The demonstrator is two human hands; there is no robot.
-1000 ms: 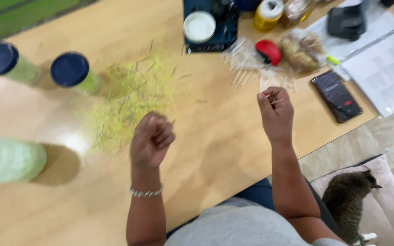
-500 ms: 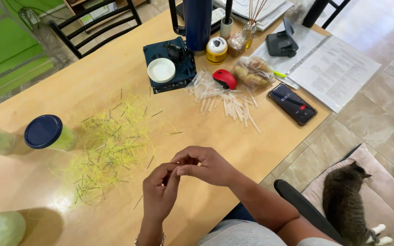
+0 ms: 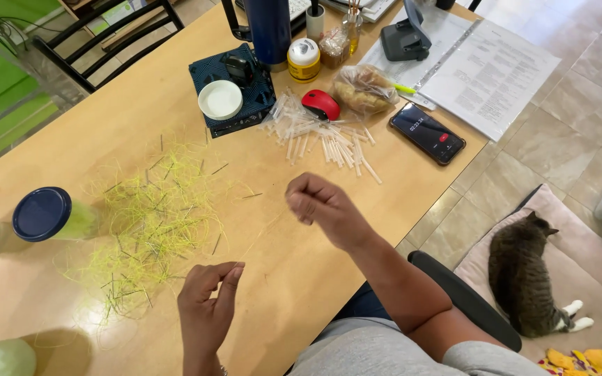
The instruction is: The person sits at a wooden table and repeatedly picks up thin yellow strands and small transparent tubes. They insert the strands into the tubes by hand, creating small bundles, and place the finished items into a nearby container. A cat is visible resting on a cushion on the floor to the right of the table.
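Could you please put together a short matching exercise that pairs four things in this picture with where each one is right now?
Things:
1. left hand
2. right hand
3. red mouse
4. blue-lidded jar

Places:
A. left of the yellow-green fibre pile
B. near the table's front edge, fingers pinched together
C. closed in a fist, below the white sticks
D. beside the bagged bread, above the sticks

Pairs: 1-B, 2-C, 3-D, 4-A
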